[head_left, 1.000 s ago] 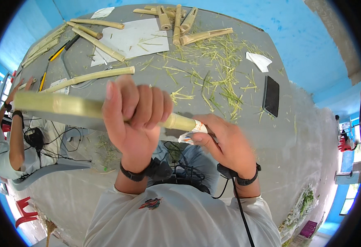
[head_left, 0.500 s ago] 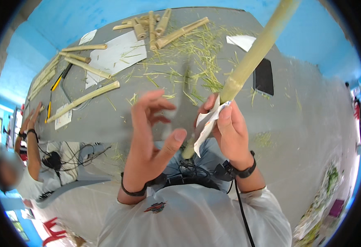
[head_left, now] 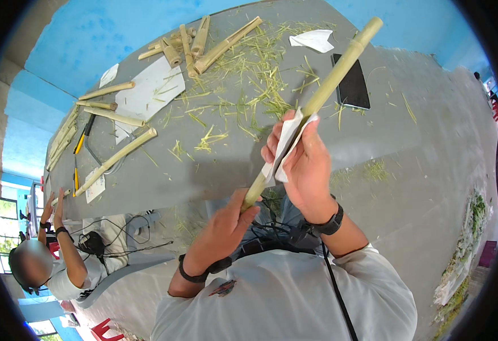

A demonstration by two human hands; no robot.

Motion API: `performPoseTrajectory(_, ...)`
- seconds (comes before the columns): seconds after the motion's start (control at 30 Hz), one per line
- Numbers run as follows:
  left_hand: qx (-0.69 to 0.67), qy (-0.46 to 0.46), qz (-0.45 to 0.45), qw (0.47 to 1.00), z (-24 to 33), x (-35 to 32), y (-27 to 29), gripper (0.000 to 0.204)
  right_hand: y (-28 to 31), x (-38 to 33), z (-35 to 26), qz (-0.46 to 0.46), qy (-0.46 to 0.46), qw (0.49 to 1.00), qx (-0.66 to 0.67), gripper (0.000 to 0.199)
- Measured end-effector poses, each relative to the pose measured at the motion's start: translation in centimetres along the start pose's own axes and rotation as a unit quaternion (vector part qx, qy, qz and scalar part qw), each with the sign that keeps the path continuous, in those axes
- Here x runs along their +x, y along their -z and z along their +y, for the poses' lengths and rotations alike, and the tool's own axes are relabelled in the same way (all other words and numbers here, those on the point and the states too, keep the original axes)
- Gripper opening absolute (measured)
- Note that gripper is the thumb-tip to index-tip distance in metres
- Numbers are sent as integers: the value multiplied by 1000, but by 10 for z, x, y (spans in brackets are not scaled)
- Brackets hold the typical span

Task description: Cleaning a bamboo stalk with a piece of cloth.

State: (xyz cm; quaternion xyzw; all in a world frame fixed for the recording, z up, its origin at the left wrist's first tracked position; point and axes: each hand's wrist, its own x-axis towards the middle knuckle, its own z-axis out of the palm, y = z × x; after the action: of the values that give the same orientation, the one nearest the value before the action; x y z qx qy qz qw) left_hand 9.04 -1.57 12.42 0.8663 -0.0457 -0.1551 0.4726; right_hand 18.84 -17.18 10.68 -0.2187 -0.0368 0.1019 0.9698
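Overhead, bamboo pole (head_left: 323,96) in both hands, shavings (head_left: 243,108) (scattered), phone (head_left: 352,85) beneath

Green bamboo stalk (head_left: 323,94) tilted; white paper (head_left: 287,149), perhaps sandpaper, wrapped midway.

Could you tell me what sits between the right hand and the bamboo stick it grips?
A folded white sheet, likely sandpaper, wraps the bamboo stick under the right hand, as the head view shows. The left hand grips the lower end bare.
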Motion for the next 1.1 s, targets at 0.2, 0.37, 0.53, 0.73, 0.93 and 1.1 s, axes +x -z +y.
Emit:
performPoseTrajectory(0.2, 5, 72, -10, 997, -15, -23, 17, 21, 10, 26, -52, -69, 170, 983, 35, 39)
performPoseTrajectory(0.37, 18, 69, 15, 997, -54, -46, 32, 22, -10, 29, -63, -64, 173, 981, 57, 35)
performPoseTrajectory(0.53, 150, 48, 201, 967, -52, -34, 35, 25, -16, 20, -22, -81, 77, 986, 122, 53)
performPoseTrajectory(0.73, 176, 65, 215, 958, -50, -31, 29, 28, -3, 20, 14, -139, -39, 974, 175, 48)
performPoseTrajectory(0.93, 69, 80, 113, 988, -54, -36, 27, 24, 15, 35, -19, -212, 4, 962, 174, 40)
performPoseTrajectory(1.1, 88, 74, 146, 983, -58, -28, 31, 22, 5, 28, 10, -188, -33, 964, 188, 40)
